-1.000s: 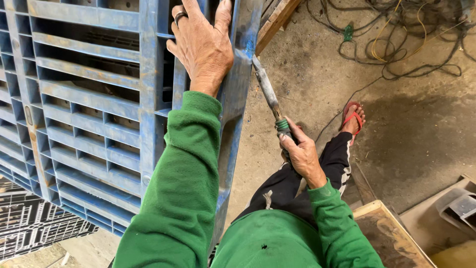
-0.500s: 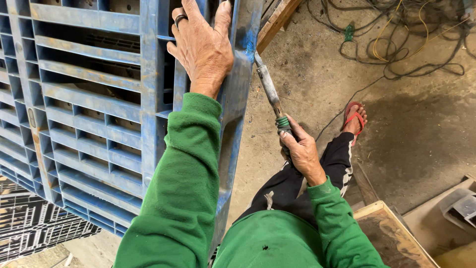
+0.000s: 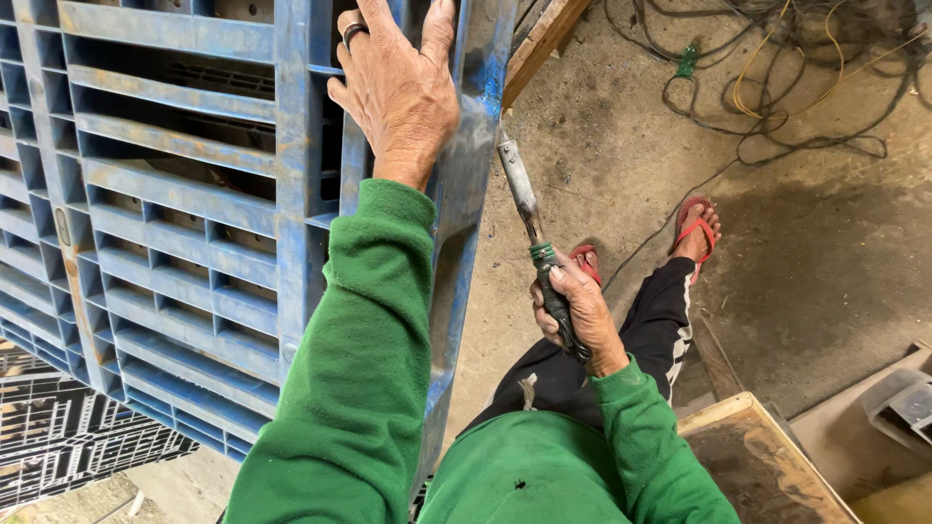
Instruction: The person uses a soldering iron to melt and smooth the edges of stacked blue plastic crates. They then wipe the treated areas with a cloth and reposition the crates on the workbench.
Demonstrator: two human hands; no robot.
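Left hand (image 3: pixel 396 92) is spread flat on the blue pallet (image 3: pixel 175 223), which stands on edge, fingers right by its outer rail. Right hand (image 3: pixel 575 312) is fisted around a tool (image 3: pixel 529 228), tip just beside that rail. Bare concrete floor (image 3: pixel 825 272) to the right, cables (image 3: pixel 777 87) further off

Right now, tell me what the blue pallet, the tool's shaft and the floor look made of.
Blue pallet: looks like moulded plastic, matte and scuffed, with ribbed grid cells. Tool in the right hand: shaft looks like dull grey metal, handle wrapped in green, perhaps tape. Floor: apparently bare concrete, stained and dusty. The left hand rests on the pallet.
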